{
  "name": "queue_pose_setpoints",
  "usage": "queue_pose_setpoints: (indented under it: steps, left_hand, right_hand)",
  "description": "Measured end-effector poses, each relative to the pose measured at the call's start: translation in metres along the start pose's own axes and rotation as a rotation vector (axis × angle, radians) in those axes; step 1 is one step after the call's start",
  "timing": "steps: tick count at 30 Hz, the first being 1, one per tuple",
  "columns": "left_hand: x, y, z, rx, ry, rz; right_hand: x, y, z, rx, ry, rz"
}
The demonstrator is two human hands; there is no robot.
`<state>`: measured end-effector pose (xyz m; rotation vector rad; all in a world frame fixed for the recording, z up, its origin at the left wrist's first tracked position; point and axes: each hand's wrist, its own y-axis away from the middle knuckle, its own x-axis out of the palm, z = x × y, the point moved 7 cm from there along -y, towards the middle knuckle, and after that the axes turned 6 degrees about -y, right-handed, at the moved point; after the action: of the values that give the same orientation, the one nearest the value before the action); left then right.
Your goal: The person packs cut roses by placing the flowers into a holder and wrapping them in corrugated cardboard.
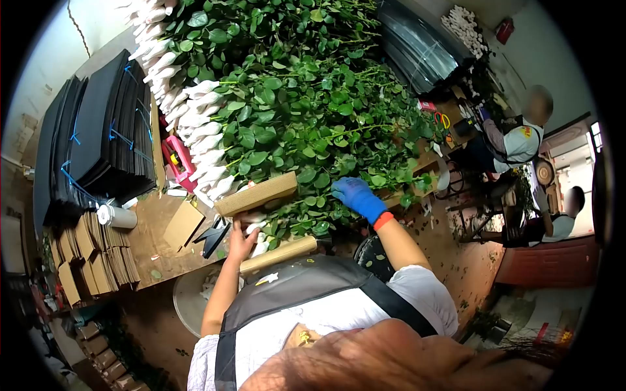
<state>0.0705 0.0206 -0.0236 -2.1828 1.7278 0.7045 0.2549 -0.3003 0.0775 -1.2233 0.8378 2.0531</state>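
Note:
My bare left hand (242,241) is at the table's near edge, its fingers closed around white-wrapped rose heads (259,236) between two corrugated cardboard pieces. One cardboard strip (257,194) stands up beyond the hand; a rolled-looking cardboard edge (279,254) lies nearer my apron. My right hand (360,197), in a blue glove, is curled over the leafy rose stems (306,215); leaves hide its fingertips. Behind both hands lies a large pile of roses (313,124), white-wrapped heads to the left and green foliage to the right. Black-handled scissors (213,238) lie left of my left hand.
Stacks of black sheets (107,127), folded cardboard (94,254) and a white cup (117,216) stand left. A pink tool (179,163) lies beside the roses. A white bin (189,303) is below the table. Two other people (525,143) work at right.

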Motion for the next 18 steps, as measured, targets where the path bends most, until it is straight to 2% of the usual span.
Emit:
queue_pose_setpoints:
  steps: [3, 5, 7, 9, 10, 11, 12, 13, 14, 15, 17, 18]
  left_hand:
    - [0.0, -0.003, -0.003, 0.07, -0.125, -0.033]
    - [-0.003, -0.001, -0.009, 0.094, -0.169, -0.034]
    - [-0.003, -0.003, -0.014, 0.077, -0.109, -0.033]
    - [-0.005, -0.001, -0.016, 0.075, -0.124, -0.049]
    - [-0.007, -0.001, -0.019, 0.095, -0.16, -0.07]
    - [-0.009, 0.001, -0.022, 0.115, -0.195, -0.084]
    - [-0.008, 0.0, -0.022, 0.102, -0.152, -0.079]
    - [-0.007, 0.0, -0.022, 0.084, -0.108, -0.072]
    - [-0.005, -0.001, -0.017, 0.087, -0.106, -0.069]
    - [-0.004, -0.001, -0.014, 0.021, -0.13, -0.049]
    - [-0.005, -0.001, -0.014, 0.041, -0.127, -0.072]
    - [-0.004, -0.002, -0.011, 0.025, -0.069, -0.068]
  right_hand:
    - [0.038, -0.017, -0.006, -0.054, -0.003, 0.063]
    - [0.053, -0.027, -0.013, 0.016, 0.098, 0.168]
    - [0.038, -0.04, -0.007, 0.096, 0.259, 0.301]
    - [-0.023, -0.042, 0.02, 0.091, 0.259, 0.408]
    - [-0.07, -0.048, 0.037, 0.152, 0.237, 0.241]
    - [-0.106, -0.055, 0.055, -0.088, 0.142, 0.137]
    - [-0.133, -0.073, 0.044, 0.046, 0.033, 0.022]
    - [-0.159, -0.084, 0.041, 0.009, -0.166, -0.191]
    - [-0.186, -0.09, 0.05, 0.155, -0.094, -0.155]
    - [-0.197, -0.095, 0.05, 0.105, 0.046, -0.231]
    - [-0.168, -0.118, 0.019, 0.285, 0.418, 0.011]
    - [-0.143, -0.115, 0.018, 0.225, 0.387, 0.155]
